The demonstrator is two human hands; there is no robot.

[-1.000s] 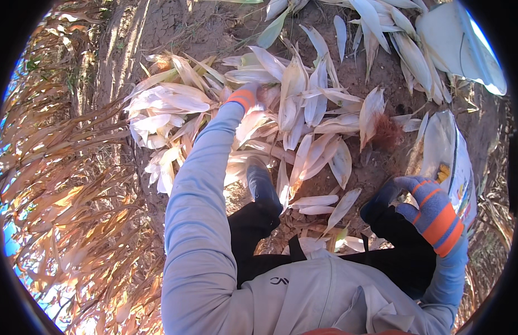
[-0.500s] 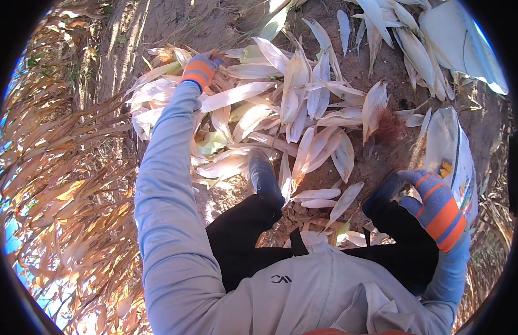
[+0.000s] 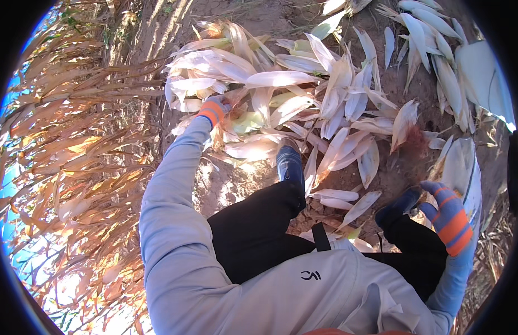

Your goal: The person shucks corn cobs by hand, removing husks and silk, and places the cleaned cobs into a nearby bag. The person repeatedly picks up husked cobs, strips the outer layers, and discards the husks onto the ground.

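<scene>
Cornhusks (image 3: 292,110), dry, cream to pale pink, some curled, heaped loosely on brown soil (image 3: 390,86). Left hand (image 3: 215,108), gloved in orange-and-grey stripes, stretched forward, fingertips down among husks at heap's left side; can't tell if gripping one. Dark left shoe (image 3: 290,162) at heap's near edge. Reddish corn silk (image 3: 417,138) near right end. Right hand (image 3: 449,219), same glove pattern, half-curled, thumb and forefinger apart, just beside white sack (image 3: 461,162); sack contents can't be made out. White sheet-like piece (image 3: 485,81), upper right.
</scene>
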